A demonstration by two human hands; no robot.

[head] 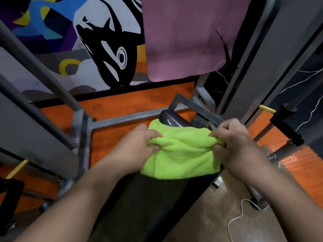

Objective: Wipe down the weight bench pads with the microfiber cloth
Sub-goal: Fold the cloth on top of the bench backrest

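Note:
A bright lime-green microfiber cloth hangs stretched between both hands at the centre of the head view. My left hand pinches its upper left edge, and my right hand pinches its upper right edge. Below the cloth runs the dark bench pad, reaching toward the bottom of the frame. The pad's far end shows just beyond the cloth, by a black metal bracket. The cloth hides the part of the pad beneath it.
Grey steel rack posts stand at the left and right, joined by a crossbar. A pink mat hangs on the painted wall behind. Orange floor mats lie around, and a white cord trails at lower right.

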